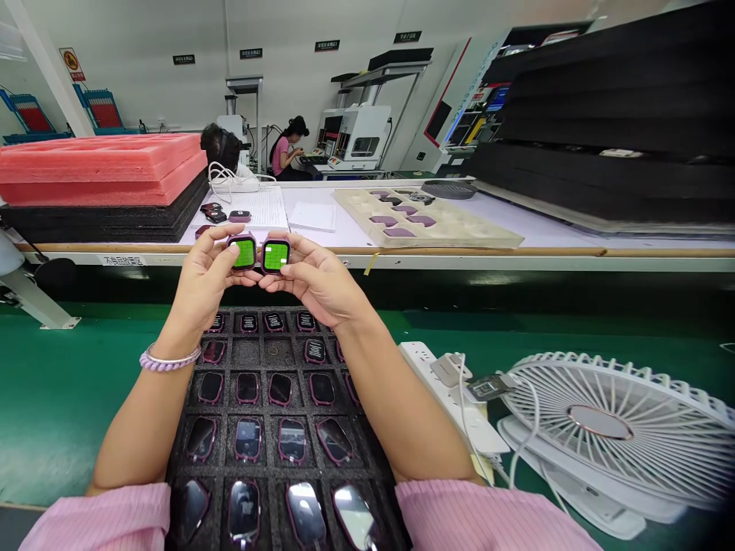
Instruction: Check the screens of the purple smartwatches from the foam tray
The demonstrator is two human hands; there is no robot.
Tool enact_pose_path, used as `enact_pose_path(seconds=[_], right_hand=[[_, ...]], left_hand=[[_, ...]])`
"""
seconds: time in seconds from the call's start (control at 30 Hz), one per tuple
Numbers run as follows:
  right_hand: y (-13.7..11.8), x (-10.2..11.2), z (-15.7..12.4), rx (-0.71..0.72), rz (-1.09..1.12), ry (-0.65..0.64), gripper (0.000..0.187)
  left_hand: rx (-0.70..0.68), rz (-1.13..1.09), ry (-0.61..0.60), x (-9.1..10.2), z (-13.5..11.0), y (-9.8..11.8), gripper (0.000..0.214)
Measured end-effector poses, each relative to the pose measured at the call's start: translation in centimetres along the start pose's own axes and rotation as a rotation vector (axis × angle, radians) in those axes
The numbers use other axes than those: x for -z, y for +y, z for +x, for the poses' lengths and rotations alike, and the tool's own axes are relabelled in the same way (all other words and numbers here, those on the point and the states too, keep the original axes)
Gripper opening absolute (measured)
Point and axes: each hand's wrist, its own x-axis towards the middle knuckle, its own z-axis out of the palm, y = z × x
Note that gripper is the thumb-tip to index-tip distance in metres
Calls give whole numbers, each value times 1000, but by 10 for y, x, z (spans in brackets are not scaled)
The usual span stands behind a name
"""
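Note:
My left hand [215, 264] is closed round a purple-cased smartwatch [243, 254], its thumb on the edge of the screen. A second smartwatch [276, 259] of the same kind sits in my right hand [313, 275], with the thumb at the lower corner of its screen. Both screens glow green with a grid and a white patch, and the two watches are side by side. Below my forearms lies a black foam tray [227, 405] with rows of square pockets. Most visible pockets hold a watch; some screens show white text, others are dark.
Red foam trays [103, 164] lie on black ones at the left of the white bench [313, 237]. A cream tray [476, 229] with purple pieces stands mid-bench; black trays [602, 130] rise at right. A power strip [422, 360] and white fan [602, 428] are lower right. A co-worker [287, 149] sits behind.

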Motion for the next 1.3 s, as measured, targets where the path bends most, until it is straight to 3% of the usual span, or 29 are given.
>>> enact_pose_path(seconds=[0.37,0.7,0.9,1.3], right_hand=[[-1,0,1,4,35,7,59],[0,-3,1,22,-93,119,54],[-3,-4,0,12,-57,105,46],[-1,-5,1,21,-96,137,47]], left_hand=[[65,-44,9,-4,-1,9,36],[29,7,-13,-6,-2,2,29],[75,18,-19,-5,-2,6,35],[122,-6,56,-9,-2,9,30]])
